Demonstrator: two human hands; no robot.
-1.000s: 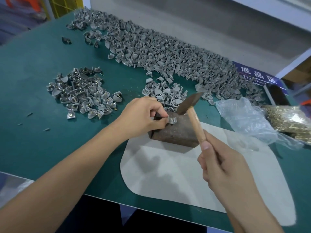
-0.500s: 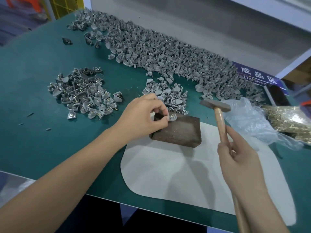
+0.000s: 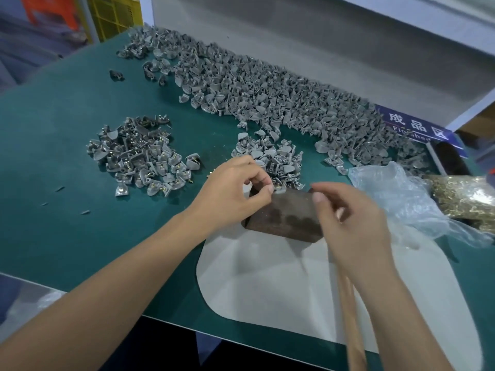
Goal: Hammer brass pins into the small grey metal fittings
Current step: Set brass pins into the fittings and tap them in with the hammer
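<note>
Head view — down over table point(image 3: 67, 162).

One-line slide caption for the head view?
Left hand pinches a grey fitting on the block; right hand holds the hammer handle.

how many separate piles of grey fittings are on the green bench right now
3: a long heap along the back wall, a small pile just behind the metal block, and a pile with brass pins fitted to the left. A few strays lie apart.
</note>
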